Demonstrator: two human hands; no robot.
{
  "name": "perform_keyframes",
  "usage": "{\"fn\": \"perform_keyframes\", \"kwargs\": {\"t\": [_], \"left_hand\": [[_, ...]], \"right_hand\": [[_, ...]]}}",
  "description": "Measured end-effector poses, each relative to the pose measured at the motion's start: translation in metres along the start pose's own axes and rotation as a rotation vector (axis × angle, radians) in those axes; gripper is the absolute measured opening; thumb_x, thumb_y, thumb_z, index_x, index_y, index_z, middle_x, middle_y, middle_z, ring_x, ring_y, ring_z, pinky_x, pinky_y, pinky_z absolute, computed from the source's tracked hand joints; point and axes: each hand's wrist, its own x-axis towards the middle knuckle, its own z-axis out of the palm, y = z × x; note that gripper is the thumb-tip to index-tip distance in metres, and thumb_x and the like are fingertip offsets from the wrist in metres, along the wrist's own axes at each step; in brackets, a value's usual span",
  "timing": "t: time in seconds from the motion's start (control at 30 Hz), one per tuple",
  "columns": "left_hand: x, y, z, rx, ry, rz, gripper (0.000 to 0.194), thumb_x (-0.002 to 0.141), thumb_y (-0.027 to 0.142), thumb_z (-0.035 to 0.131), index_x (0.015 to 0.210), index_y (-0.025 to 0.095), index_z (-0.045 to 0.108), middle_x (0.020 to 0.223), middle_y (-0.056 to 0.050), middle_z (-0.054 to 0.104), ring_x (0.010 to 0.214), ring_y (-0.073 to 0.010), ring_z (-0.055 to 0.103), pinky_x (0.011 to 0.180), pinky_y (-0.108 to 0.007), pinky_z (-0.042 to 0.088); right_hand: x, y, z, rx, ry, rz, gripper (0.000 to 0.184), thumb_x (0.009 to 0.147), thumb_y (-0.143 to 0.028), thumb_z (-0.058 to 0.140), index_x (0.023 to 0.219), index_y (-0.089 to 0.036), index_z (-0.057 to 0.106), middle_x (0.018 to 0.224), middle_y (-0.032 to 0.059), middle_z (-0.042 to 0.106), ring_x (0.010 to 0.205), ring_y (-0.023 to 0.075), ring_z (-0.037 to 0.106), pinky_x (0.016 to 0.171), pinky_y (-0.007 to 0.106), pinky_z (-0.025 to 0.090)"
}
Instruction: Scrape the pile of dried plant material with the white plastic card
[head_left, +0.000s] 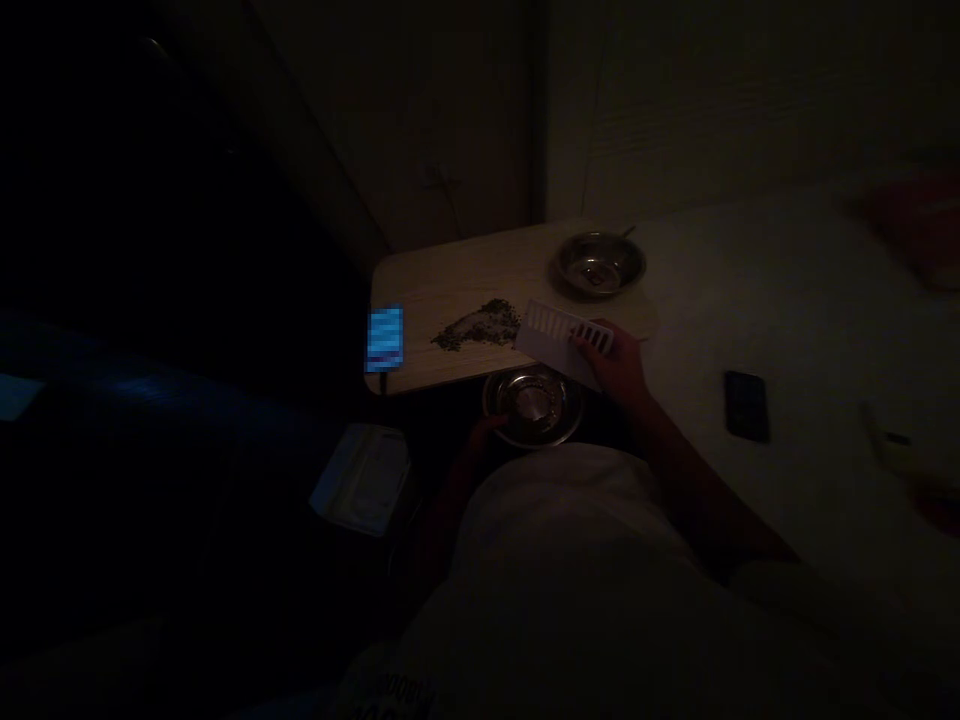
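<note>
The room is very dark. My right hand [619, 362] is closed on a flat white slotted card [555, 332], which rests edge-down on the small wooden table [465, 280] beside a loose pile of dark crumbs [478, 325]. My left hand [486, 428] grips the left rim of a steel bowl [534, 405] held just below the table's near edge. A second steel bowl [600, 263] stands at the table's far right.
A lit phone [385, 338] lies at the table's left edge. A dark phone [746, 405] rests on the pale bed surface [787, 300] to the right. A white box-like object [361, 478] sits low on the left. Walls stand close behind.
</note>
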Motion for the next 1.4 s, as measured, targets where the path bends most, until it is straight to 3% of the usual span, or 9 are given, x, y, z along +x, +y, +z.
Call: {"fn": "perform_keyframes", "kwargs": {"t": [0.1, 0.23, 0.37, 0.73, 0.97, 1.17, 1.4], "left_hand": [[0.0003, 0.0, -0.0009, 0.006, -0.014, -0.005, 0.03, 0.05, 0.027, 0.078, 0.077, 0.014, 0.075, 0.081, -0.009, 0.076, 0.094, -0.0343, 0.067, 0.088, -0.042, 0.049], [0.0018, 0.0005, -0.0018, 0.023, 0.057, -0.007, 0.027, 0.048, 0.025, 0.078, 0.072, 0.015, 0.073, 0.076, -0.009, 0.075, 0.097, -0.0357, 0.066, 0.09, -0.043, 0.047], [-0.0007, 0.0016, -0.0001, 0.007, 0.008, -0.012, 0.024, 0.049, 0.026, 0.077, 0.071, 0.015, 0.074, 0.079, -0.009, 0.076, 0.1, -0.0383, 0.065, 0.089, -0.045, 0.048], [0.0055, -0.0047, -0.0062, 0.017, 0.047, -0.021, 0.031, 0.05, 0.028, 0.079, 0.077, 0.015, 0.074, 0.078, -0.007, 0.075, 0.096, -0.0332, 0.067, 0.09, -0.043, 0.048], [-0.0015, -0.0007, -0.0004, 0.009, 0.031, -0.016, 0.025, 0.052, 0.026, 0.077, 0.074, 0.015, 0.074, 0.081, -0.009, 0.076, 0.099, -0.0367, 0.066, 0.089, -0.043, 0.05], [0.0025, -0.0024, -0.0034, 0.023, 0.04, -0.024, 0.027, 0.055, 0.027, 0.075, 0.078, 0.015, 0.075, 0.081, -0.007, 0.076, 0.102, -0.0348, 0.066, 0.093, -0.044, 0.048], [0.0057, -0.0064, -0.008, 0.005, 0.031, -0.079, 0.022, 0.056, 0.029, 0.076, 0.073, 0.016, 0.074, 0.078, -0.008, 0.076, 0.094, -0.0345, 0.068, 0.089, -0.044, 0.05]], "right_hand": [[-0.0002, 0.0011, 0.0003, 0.006, -0.012, 0.007, 0.027, 0.08, -0.045, 0.063, 0.089, -0.021, 0.067, 0.08, 0.0018, 0.068, 0.071, 0.0167, 0.059, 0.064, 0.029, 0.047], [-0.0005, 0.0, 0.0, 0.021, -0.02, 0.011, 0.028, 0.08, -0.046, 0.063, 0.091, -0.02, 0.067, 0.081, 0.0022, 0.068, 0.072, 0.0173, 0.059, 0.066, 0.029, 0.047], [-0.0012, -0.0025, 0.0007, 0.044, -0.037, 0.012, 0.027, 0.08, -0.045, 0.063, 0.089, -0.02, 0.067, 0.08, 0.0016, 0.067, 0.071, 0.0168, 0.059, 0.066, 0.029, 0.047], [-0.0003, -0.0041, -0.0013, 0.037, -0.019, 0.027, 0.027, 0.078, -0.046, 0.065, 0.086, -0.02, 0.067, 0.078, 0.0013, 0.067, 0.069, 0.0161, 0.058, 0.064, 0.029, 0.047], [-0.0007, -0.001, -0.0025, 0.049, 0.035, 0.034, 0.024, 0.078, -0.044, 0.066, 0.087, -0.021, 0.067, 0.077, 0.0012, 0.066, 0.068, 0.0159, 0.057, 0.063, 0.029, 0.046], [-0.0017, -0.0036, -0.0006, 0.043, -0.019, 0.04, 0.025, 0.078, -0.044, 0.065, 0.086, -0.021, 0.066, 0.076, 0.0008, 0.066, 0.069, 0.0161, 0.058, 0.062, 0.028, 0.047], [-0.0015, 0.0009, -0.0017, 0.042, 0.029, 0.058, 0.024, 0.077, -0.042, 0.066, 0.085, -0.02, 0.067, 0.075, 0.001, 0.066, 0.066, 0.0154, 0.057, 0.06, 0.028, 0.046]]}}
